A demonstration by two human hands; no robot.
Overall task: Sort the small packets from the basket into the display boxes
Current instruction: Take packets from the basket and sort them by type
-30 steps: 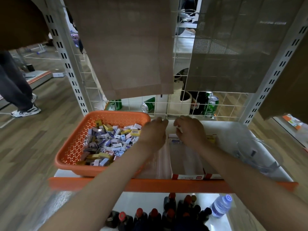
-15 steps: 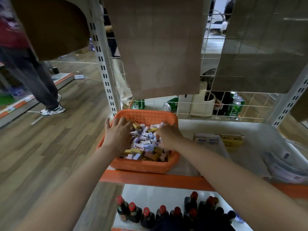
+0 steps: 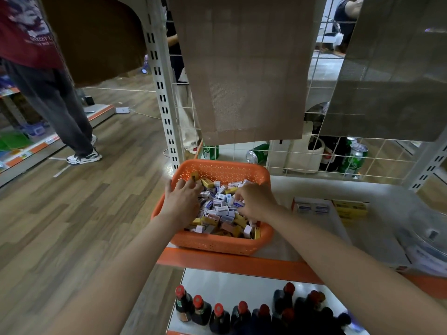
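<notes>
Shelving: we record a white shelf (image 3: 316,187) with an orange front edge, backed by a wire grid with brown sheets (image 3: 244,68) hanging over it.

An orange perforated basket (image 3: 217,245) stands at the left end of the shelf, its front wall at the edge. It holds a loose heap of small packets (image 3: 221,210) in white, blue, yellow and pink.

Both hands are inside the basket. The left hand (image 3: 180,201) lies on the left side of the heap, fingers spread and nearly straight, tips touching the packets. We see nothing gripped in it. The right hand (image 3: 257,201) is over the right side with fingers curled, pinching a white-and-blue packet (image 3: 239,204) between thumb and forefinger.

Two display boxes (image 3: 312,207) lie on the shelf to the right of the basket, apart from it. The nearer one shows white-and-blue packets, the farther one yellow.

Green cans (image 3: 353,158) stand behind the grid. Dark bottles with red caps (image 3: 219,317) fill the shelf below. A standing person (image 3: 60,105) is on the wooden floor at left.
</notes>
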